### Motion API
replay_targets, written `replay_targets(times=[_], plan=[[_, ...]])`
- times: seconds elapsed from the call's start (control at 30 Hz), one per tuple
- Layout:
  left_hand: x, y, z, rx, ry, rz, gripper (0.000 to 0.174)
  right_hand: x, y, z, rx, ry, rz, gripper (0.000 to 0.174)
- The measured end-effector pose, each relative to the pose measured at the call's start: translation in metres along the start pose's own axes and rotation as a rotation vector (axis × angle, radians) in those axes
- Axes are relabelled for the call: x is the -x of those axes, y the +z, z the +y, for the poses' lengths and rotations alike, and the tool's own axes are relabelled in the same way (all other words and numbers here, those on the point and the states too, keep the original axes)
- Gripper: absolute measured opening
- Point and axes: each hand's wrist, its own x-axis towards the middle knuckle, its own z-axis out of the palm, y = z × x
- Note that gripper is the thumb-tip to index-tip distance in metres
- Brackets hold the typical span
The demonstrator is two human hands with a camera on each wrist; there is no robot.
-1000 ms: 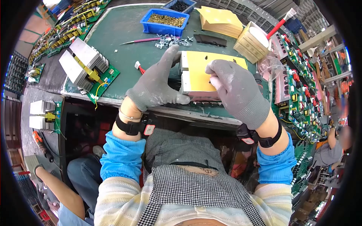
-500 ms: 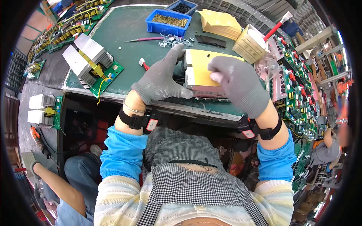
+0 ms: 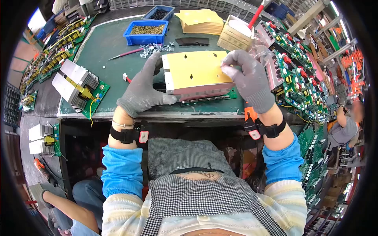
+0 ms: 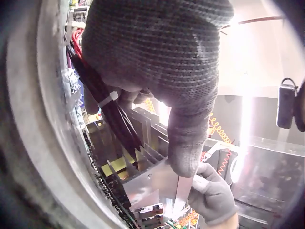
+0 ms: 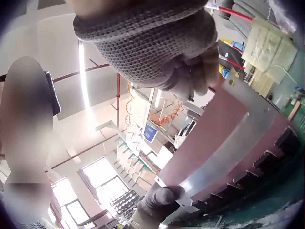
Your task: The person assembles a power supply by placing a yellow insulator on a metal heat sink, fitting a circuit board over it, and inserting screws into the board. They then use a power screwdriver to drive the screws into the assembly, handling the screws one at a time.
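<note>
A yellow insulating sheet (image 3: 202, 69) lies on top of a finned metal heat sink (image 4: 147, 183), which stands on a green circuit board (image 3: 232, 95). Several small dark pieces dot the sheet. My gloved left hand (image 3: 143, 88) holds the left end of the heat sink, thumb on the near side and fingers on the far side. Bundled black wires (image 4: 112, 114) pass under that hand in the left wrist view. Over the sheet's right end, my gloved right hand (image 3: 252, 80) has curled fingers, pinching a small dark piece (image 5: 191, 99) at the fingertips; most of it is hidden.
Behind stand a blue bin of brass-coloured parts (image 3: 145, 39), a bin of black parts (image 3: 159, 14), stacked yellow sheets (image 3: 201, 21) and a cardboard box (image 3: 235, 34). Loose clips (image 3: 155, 50) and a purple-handled tool (image 3: 128, 53) lie nearer. Another heat-sink board (image 3: 80, 86) is left, more boards (image 3: 295, 78) right.
My right hand has shifted toward the sheet's right end, uncovering more of the yellow surface. My left hand keeps its hold. The head view has shifted, so the scene sits further left.
</note>
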Motion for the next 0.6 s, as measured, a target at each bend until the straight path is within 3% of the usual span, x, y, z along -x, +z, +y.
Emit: replay_targets(times=[0.37, 0.6], plan=[[-0.002, 0.0, 0.001, 0.037, -0.011, -0.012, 0.136, 0.006, 0.019, 0.007, 0.113, -0.049, 0.098, 0.011], [-0.001, -0.001, 0.006, 0.0, -0.029, -0.022, 0.13, 0.003, 0.024, 0.003, 0.283, -0.179, 0.14, 0.012]])
